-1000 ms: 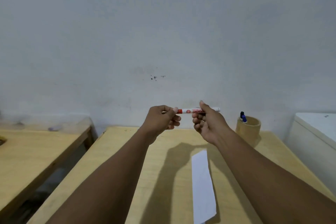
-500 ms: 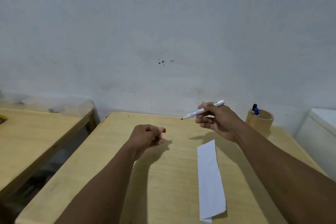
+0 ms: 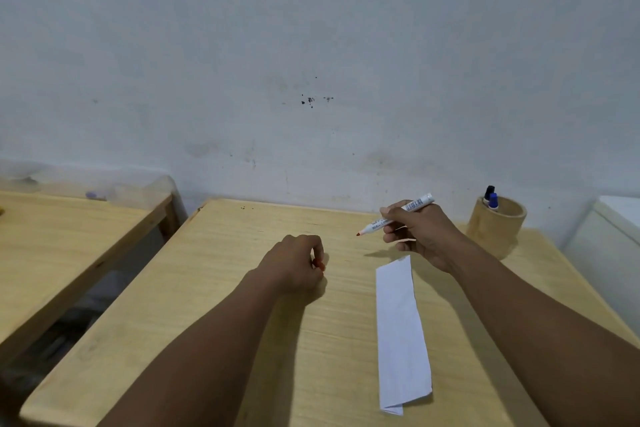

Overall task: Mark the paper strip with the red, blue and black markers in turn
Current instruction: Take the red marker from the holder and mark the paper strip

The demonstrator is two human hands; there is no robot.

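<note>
Right hand: our right hand sits right of centre in the frame, its grip closed around the red marker.
Red marker: uncapped, white barrel, tilted, red tip pointing down and to the left, above the table and not touching the paper.
Left hand: our left hand lies at the centre of the frame, low over the table, fist curled; its grip is closed on the red cap, of which only a small part shows between the fingers.
Paper strip: the paper strip lies flat on the table in the lower right of the frame, long and white, running away from us, its near end folded. We see no marks on it. Its far end is just below our right hand.
Holder: a round wooden holder stands at the right of the frame, near the table's far edge, well apart from the strip.
Other markers: the blue marker and the black marker stand upright in the holder, only their tops showing.
Wall: a pale wall fills the upper half of the frame, with dark specks near the middle.
Second table: another wooden table sits at the left of the frame.
</note>
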